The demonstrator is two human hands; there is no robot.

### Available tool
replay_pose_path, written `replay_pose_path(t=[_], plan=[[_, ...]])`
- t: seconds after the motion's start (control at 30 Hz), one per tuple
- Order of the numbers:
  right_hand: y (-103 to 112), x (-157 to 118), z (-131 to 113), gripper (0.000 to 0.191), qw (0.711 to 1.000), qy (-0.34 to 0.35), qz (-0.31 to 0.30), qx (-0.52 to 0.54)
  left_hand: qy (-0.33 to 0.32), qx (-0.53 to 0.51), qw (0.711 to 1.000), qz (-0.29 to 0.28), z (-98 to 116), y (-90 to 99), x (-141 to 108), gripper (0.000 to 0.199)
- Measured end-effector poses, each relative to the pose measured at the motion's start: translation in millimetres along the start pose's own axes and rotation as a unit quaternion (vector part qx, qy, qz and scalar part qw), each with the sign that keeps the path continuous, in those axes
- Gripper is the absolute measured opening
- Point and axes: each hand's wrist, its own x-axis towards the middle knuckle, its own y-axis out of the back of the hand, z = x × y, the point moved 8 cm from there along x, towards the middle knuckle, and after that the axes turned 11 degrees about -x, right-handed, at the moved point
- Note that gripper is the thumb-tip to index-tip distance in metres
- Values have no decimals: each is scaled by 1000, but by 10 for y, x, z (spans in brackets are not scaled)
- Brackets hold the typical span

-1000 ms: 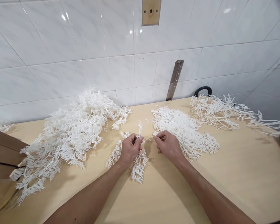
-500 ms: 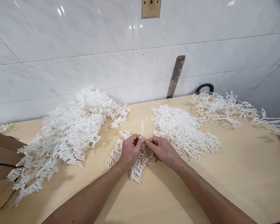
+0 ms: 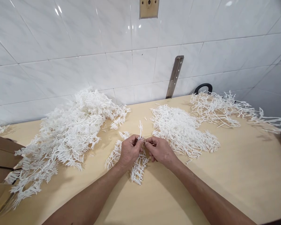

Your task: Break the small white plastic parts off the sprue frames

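Note:
Between finger and thumb my left hand (image 3: 130, 150) pinches a thin white branched plastic piece (image 3: 140, 127), whose tip points up above the fingers. Close against it, my right hand (image 3: 161, 150) is closed in a pinch at the lower end of that piece; what lies between its fingertips is too small to make out. Under and around both hands lies a small pile of white branched pieces (image 3: 138, 170). A large heap of the same tangled pieces (image 3: 77, 128) lies to the left. Right of my hands spreads a flatter pile of short white pieces (image 3: 181, 129).
Longer white branches (image 3: 220, 109) lie at the back right, near a black ring-shaped handle (image 3: 203, 87). A metal bracket (image 3: 175, 76) stands against the tiled wall (image 3: 89, 37). At the left edge is a brown cardboard box (image 3: 3, 156). Everything rests on a wooden tabletop (image 3: 243, 175).
The camera view has shifted slightly, so the scene sits a little further left. Both hands stay close together at the same piece, with hardly any movement.

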Motion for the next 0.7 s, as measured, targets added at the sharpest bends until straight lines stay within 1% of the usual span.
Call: replay_pose_path(t=[0.07,0.17,0.23,0.33,0.4,0.43,0.5,0.57,0.63,0.7], plan=[[22,-1,-5,17,1000,1,12,-16,0,2,1000,-1,4,-1,-1,23],[70,-3,-24,16,997,13,51,-62,2,8,1000,-2,18,1,-3,24],[86,-10,-53,16,992,33,75,-95,-2,21,1000,-2,25,3,-2,25],[85,-39,-139,16,980,83,101,-147,-12,48,999,-6,12,5,-5,25],[81,-60,-199,17,972,109,112,-174,-32,76,997,-10,14,2,-19,23],[79,-62,-211,17,971,110,111,-179,-49,94,994,-12,29,-3,-31,23],[72,-42,-190,16,977,90,95,-169,-87,128,988,-15,79,-18,-64,21],[90,-8,-127,13,982,53,85,-158,-113,140,984,-17,137,-33,-97,22],[154,19,-56,12,982,19,96,-160,-118,127,985,-17,179,-38,-113,22],[249,27,-1,10,981,-3,116,-157,-96,96,991,-17,178,-32,-104,23]])
